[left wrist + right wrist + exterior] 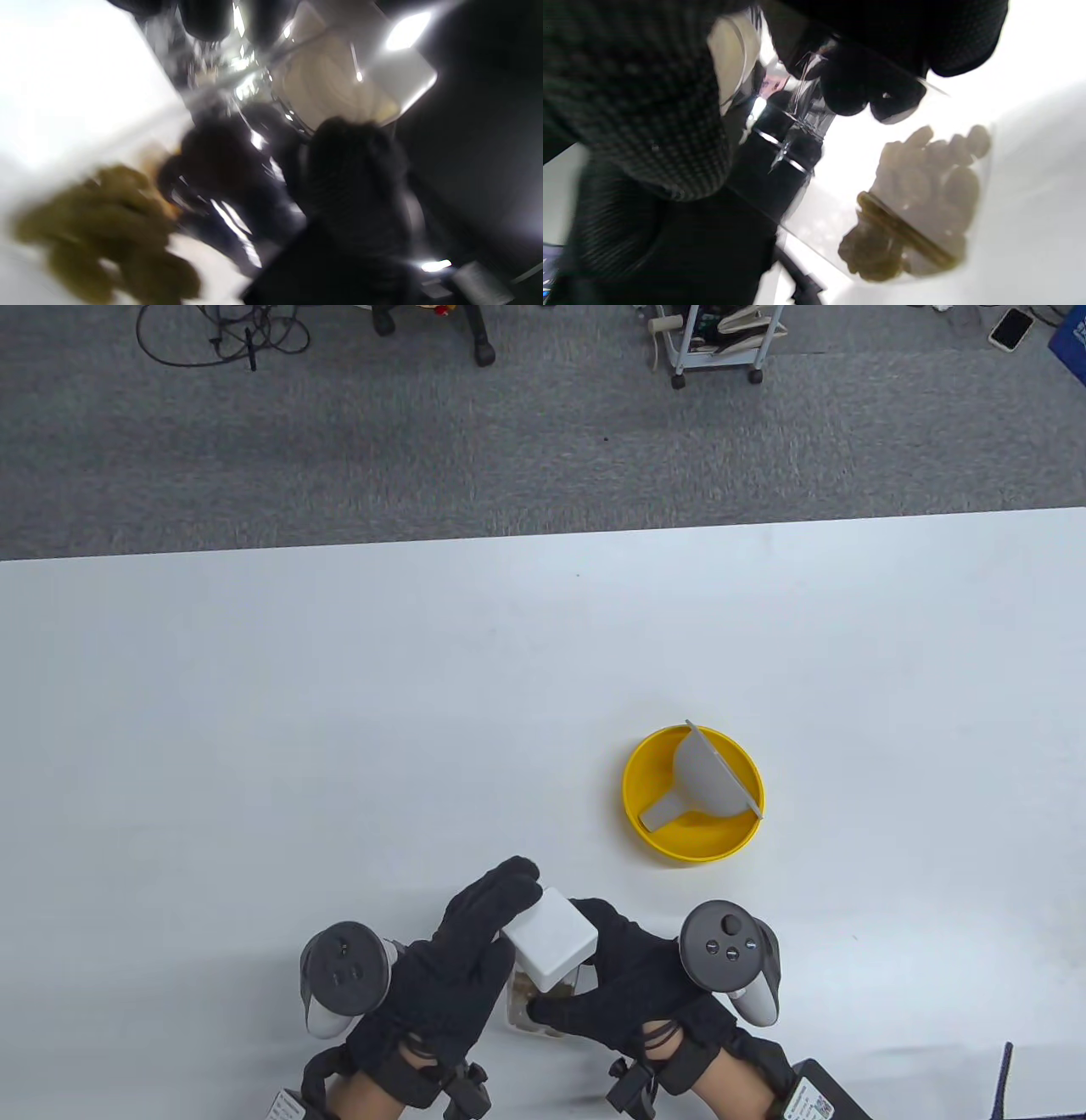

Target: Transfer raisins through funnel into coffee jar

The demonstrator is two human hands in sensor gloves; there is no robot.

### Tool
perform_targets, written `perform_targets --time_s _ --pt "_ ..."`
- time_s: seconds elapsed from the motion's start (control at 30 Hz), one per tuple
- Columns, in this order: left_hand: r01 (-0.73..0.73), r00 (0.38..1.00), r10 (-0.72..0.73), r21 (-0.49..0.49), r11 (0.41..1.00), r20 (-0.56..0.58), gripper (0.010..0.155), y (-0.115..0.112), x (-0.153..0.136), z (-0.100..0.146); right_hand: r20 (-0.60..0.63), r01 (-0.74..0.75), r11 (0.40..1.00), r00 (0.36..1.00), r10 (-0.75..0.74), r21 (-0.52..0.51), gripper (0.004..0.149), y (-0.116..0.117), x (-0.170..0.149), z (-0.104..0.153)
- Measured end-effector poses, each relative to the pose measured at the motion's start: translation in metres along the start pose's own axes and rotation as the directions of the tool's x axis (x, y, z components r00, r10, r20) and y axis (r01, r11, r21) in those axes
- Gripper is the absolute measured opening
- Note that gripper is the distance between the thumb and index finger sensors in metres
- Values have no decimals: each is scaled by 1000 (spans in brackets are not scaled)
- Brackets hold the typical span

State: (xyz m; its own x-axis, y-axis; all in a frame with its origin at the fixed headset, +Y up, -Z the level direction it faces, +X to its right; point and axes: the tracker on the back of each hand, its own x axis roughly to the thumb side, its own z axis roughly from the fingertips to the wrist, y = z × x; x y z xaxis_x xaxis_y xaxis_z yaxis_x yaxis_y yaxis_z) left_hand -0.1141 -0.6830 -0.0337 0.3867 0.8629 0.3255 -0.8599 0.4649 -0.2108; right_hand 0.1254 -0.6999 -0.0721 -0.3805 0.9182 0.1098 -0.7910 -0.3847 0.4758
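Clear jar [543,984] with white square lid [550,937] sits at the near edge of the surface [339,712], tilted, raisins [916,203] pooled low inside. Both gloved hands hold it: left hand [462,963] wraps the lid side, right hand [624,976] grips the clear body, fingertips [543,1010] across the wall. Jar likely light, rigid, smooth plastic, prone to slip; best held at the body with lid worked separately. Grey funnel [704,780] lies on its side in the yellow bowl [657,831], well apart, untouched. No coffee jar identifiable.
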Motion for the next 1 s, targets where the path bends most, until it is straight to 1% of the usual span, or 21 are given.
perform_targets --time_s 0.03,0.07,0.1,0.17,0.23,0.33,0.37,0.43,0.47,0.5,0.53,0.57,0.63,0.67,0.7,0.77,0.83,0.87,0.9,0.93,1.0 --pt "108 994 -108 48 993 -2 77 -1 6 3 -13 -26 999 1000 26 -31 94 0 0 1" --pt "245 969 -247 130 961 -5 79 -3 15 6 -23 -56 997 998 55 -54 94 -1 -1 1" --pt "365 929 -370 143 920 7 81 -7 23 7 -34 -86 994 996 83 -70 94 -1 -2 1" --pt "507 860 -511 149 849 -19 82 -15 31 8 -44 -116 990 993 113 -82 94 -1 -3 1" --pt "560 826 -562 163 812 -38 80 -21 33 7 -50 -115 990 993 111 -82 94 0 -3 1" --pt "527 848 -529 150 837 -29 75 -22 30 4 -53 -114 990 993 110 -81 94 0 -2 1" --pt "497 866 -499 141 856 -23 73 -21 28 3 -51 -108 991 993 104 -83 94 -1 -3 1" --pt "368 929 -370 107 924 4 68 -17 20 1 -34 -59 996 998 57 -67 94 -2 -1 1" --pt "212 976 -215 82 974 23 67 -13 12 -1 -13 -30 998 999 29 -54 94 -3 0 1" --pt "83 996 -85 63 995 28 65 -11 5 -3 -3 -5 999 1000 5 -33 94 -3 1 1" --pt "-125 992 125 14 992 24 64 -10 -6 -7 7 39 999 999 -38 -2 94 -3 2 2" --pt "-323 946 324 -76 944 10 63 -11 -13 -10 15 71 997 997 -72 19 94 -1 3 2" --pt "-484 871 490 -227 845 -32 62 -13 -21 -13 19 93 995 995 -94 36 94 1 3 3" --pt "-473 876 482 -239 848 -26 61 -12 -23 -13 18 89 995 996 -90 36 94 2 3 3" --pt "-426 901 433 -216 879 -14 61 -10 -24 -13 9 82 996 997 -82 31 94 2 3 3" --pt "-313 950 313 -113 943 -24 61 -5 -19 -10 -11 64 998 998 -64 4 94 2 2 2" --pt "-90 995 91 14 996 -38 71 -3 -5 -5 -14 -12 999 1000 12 -52 94 1 3 2" --pt "7 999 -6 43 999 -38 77 -3 0 -3 -17 -48 996 999 47 -72 94 0 4 3" --pt "151 988 -148 81 985 -37 82 -5 9 -1 -19 -89 992 996 87 -91 94 0 5 3" --pt "247 969 -243 114 962 -46 89 -7 15 1 -16 -135 985 991 134 -109 94 1 6 4" --pt "379 925 -372 141 915 -72 93 -14 22 2 -6 -194 974 981 195 -119 94 4 8 5"
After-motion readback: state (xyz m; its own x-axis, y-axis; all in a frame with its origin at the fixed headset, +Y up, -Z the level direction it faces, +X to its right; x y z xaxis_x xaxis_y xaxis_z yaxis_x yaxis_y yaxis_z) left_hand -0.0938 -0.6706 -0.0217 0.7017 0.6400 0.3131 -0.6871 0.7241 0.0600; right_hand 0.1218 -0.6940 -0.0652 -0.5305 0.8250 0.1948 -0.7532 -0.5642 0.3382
